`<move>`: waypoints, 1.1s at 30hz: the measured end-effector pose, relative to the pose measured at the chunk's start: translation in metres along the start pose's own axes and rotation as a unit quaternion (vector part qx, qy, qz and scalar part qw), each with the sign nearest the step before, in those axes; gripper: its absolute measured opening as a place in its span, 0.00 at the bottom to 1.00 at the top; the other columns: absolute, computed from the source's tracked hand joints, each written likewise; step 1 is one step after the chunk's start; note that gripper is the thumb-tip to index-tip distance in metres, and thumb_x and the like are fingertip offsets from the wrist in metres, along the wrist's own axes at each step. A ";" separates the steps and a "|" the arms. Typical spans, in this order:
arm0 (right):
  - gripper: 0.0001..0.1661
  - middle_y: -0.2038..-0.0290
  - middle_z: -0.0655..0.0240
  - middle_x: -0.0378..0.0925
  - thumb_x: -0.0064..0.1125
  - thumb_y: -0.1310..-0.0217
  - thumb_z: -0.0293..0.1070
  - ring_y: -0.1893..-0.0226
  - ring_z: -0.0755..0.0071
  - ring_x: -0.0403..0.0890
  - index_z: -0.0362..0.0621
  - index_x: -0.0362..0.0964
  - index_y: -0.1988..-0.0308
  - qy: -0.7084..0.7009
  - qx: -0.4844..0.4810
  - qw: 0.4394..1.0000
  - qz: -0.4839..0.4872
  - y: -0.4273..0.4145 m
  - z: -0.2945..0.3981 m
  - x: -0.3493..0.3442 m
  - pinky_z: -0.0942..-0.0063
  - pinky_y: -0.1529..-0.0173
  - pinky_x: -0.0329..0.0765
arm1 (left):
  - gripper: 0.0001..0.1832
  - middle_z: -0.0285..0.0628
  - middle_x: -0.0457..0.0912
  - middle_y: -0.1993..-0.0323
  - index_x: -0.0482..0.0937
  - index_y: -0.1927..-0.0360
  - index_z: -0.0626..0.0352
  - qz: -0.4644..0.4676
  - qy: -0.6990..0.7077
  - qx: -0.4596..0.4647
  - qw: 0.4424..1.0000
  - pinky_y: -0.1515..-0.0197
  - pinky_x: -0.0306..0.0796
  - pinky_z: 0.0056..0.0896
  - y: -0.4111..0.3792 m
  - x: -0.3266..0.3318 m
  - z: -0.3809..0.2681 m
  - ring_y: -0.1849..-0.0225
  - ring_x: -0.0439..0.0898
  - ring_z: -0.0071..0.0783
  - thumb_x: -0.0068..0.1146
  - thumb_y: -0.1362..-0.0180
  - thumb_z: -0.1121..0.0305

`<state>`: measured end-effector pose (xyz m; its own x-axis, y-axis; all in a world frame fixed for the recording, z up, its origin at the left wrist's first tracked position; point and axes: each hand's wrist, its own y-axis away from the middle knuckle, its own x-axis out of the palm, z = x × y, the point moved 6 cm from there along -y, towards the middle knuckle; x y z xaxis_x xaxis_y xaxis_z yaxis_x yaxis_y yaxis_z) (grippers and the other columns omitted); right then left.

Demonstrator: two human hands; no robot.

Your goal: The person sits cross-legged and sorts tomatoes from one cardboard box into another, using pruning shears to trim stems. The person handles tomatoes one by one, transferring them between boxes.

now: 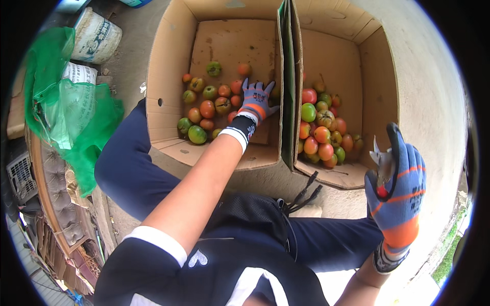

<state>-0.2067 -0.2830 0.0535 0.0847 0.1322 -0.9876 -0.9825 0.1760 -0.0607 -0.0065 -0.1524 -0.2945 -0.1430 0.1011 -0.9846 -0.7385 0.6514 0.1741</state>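
Observation:
My left hand, in a grey and orange work glove, reaches palm down into the left cardboard box. Its fingers are spread beside several tomatoes, and what lies under the palm is hidden. Red, orange and green tomatoes are scattered over that box's near half; a few are cracked. Raised to the right of the boxes, my right hand grips small pruning shears, their pointed blades facing up. The right cardboard box holds a heap of mixed red and green tomatoes at its near left.
Between the boxes stand upright cardboard flaps. On the left are a dirty white bucket, green netting over a white sack, a grey plastic crate and a tufted panel. Black cables hang near my waist.

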 end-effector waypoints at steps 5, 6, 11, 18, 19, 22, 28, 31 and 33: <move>0.43 0.60 0.57 0.70 0.64 0.59 0.26 0.57 0.53 0.71 0.40 0.61 0.39 -0.003 -0.041 0.999 -0.032 0.006 0.001 -0.001 0.61 0.47 0.66 | 0.43 0.44 0.70 0.42 0.60 0.33 0.49 0.007 0.091 0.035 0.995 0.30 0.43 0.51 0.022 -0.001 0.000 0.36 0.62 0.46 0.54 0.49 0.40; 0.44 0.56 0.55 0.72 0.63 0.58 0.22 0.55 0.52 0.73 0.43 0.60 0.37 0.009 -0.041 0.999 -0.019 0.008 -0.002 -0.002 0.63 0.45 0.67 | 0.41 0.44 0.69 0.41 0.60 0.33 0.49 0.022 0.115 0.034 0.993 0.30 0.45 0.49 0.024 0.000 0.000 0.35 0.62 0.46 0.54 0.48 0.43; 0.44 0.54 0.56 0.72 0.64 0.58 0.23 0.54 0.51 0.72 0.42 0.60 0.38 0.005 -0.036 0.999 -0.011 0.013 -0.005 -0.006 0.63 0.44 0.67 | 0.22 0.47 0.78 0.49 0.74 0.44 0.48 -0.003 0.319 -0.127 0.939 0.44 0.68 0.40 0.044 -0.004 0.038 0.47 0.75 0.45 0.49 0.43 0.58; 0.44 0.54 0.57 0.73 0.64 0.58 0.24 0.52 0.51 0.72 0.43 0.60 0.38 0.007 -0.048 0.998 -0.027 0.019 0.000 -0.008 0.62 0.44 0.68 | 0.21 0.46 0.81 0.54 0.77 0.52 0.49 0.075 0.197 -0.181 0.961 0.49 0.72 0.40 0.071 -0.022 0.045 0.50 0.79 0.44 0.52 0.44 0.49; 0.44 0.54 0.57 0.73 0.64 0.58 0.24 0.52 0.51 0.72 0.43 0.60 0.38 0.008 -0.045 0.999 -0.028 0.020 -0.001 -0.008 0.62 0.44 0.68 | 0.24 0.45 0.80 0.52 0.76 0.51 0.49 0.124 0.146 -0.155 0.969 0.48 0.72 0.40 0.076 -0.022 0.032 0.49 0.78 0.43 0.54 0.46 0.47; 0.44 0.55 0.57 0.73 0.65 0.59 0.26 0.53 0.52 0.72 0.43 0.60 0.38 0.017 -0.039 0.998 -0.036 0.021 -0.002 -0.007 0.62 0.44 0.67 | 0.34 0.46 0.79 0.51 0.69 0.45 0.54 0.145 0.097 -0.105 0.979 0.49 0.72 0.40 0.082 -0.024 0.003 0.45 0.76 0.42 0.63 0.53 0.45; 0.44 0.55 0.57 0.73 0.64 0.58 0.25 0.52 0.52 0.72 0.43 0.60 0.38 0.013 -0.030 0.999 -0.014 0.017 -0.002 -0.006 0.63 0.43 0.67 | 0.26 0.45 0.76 0.46 0.68 0.40 0.49 0.268 -0.123 0.047 0.954 0.60 0.75 0.54 0.071 0.030 -0.029 0.46 0.77 0.43 0.51 0.42 0.56; 0.45 0.55 0.57 0.72 0.64 0.59 0.25 0.52 0.52 0.72 0.43 0.60 0.38 0.022 -0.023 0.999 -0.011 0.017 -0.004 -0.003 0.62 0.43 0.67 | 0.19 0.39 0.78 0.46 0.73 0.45 0.45 0.321 -0.187 0.010 0.928 0.60 0.76 0.53 0.076 0.034 -0.023 0.48 0.79 0.44 0.50 0.40 0.64; 0.45 0.56 0.57 0.73 0.64 0.59 0.25 0.53 0.52 0.73 0.43 0.60 0.38 0.022 -0.026 0.999 -0.013 0.015 -0.002 -0.002 0.62 0.44 0.67 | 0.20 0.39 0.78 0.46 0.74 0.45 0.45 0.307 -0.162 0.012 0.938 0.58 0.76 0.51 0.074 0.031 -0.018 0.48 0.79 0.44 0.52 0.42 0.62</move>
<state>-0.2223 -0.2826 0.0537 0.1037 0.0853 -0.9909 -0.9876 0.1272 -0.0924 -0.0777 -0.1142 -0.3119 -0.3255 0.6831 -0.6538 -0.5679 0.4117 0.7128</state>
